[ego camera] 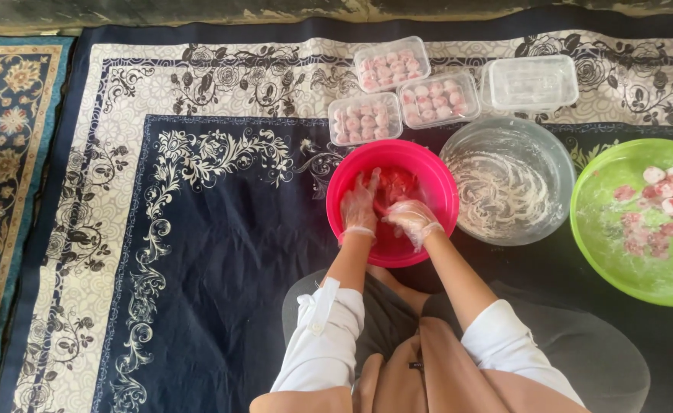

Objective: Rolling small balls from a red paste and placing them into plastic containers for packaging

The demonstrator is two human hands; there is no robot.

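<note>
Both of my hands wear thin clear plastic gloves and reach into a pink bowl (pixel 436 180) on the carpet in front of me. My left hand (pixel 360 205) rests on the red dough (pixel 398 183) at the bowl's left side, fingers spread. My right hand (pixel 413 218) is curled over the dough near the bowl's middle; whether it grips a piece is hard to tell. The dough is partly hidden by my hands.
A clear bowl (pixel 508 180) smeared with flour stands right of the pink one. A green bowl (pixel 612 229) holds several floured pink balls (pixel 669 191). Three lidded boxes (pixel 394 92) of pink balls and one empty box (pixel 529 82) lie behind. Patterned carpet (pixel 199 229) spreads left.
</note>
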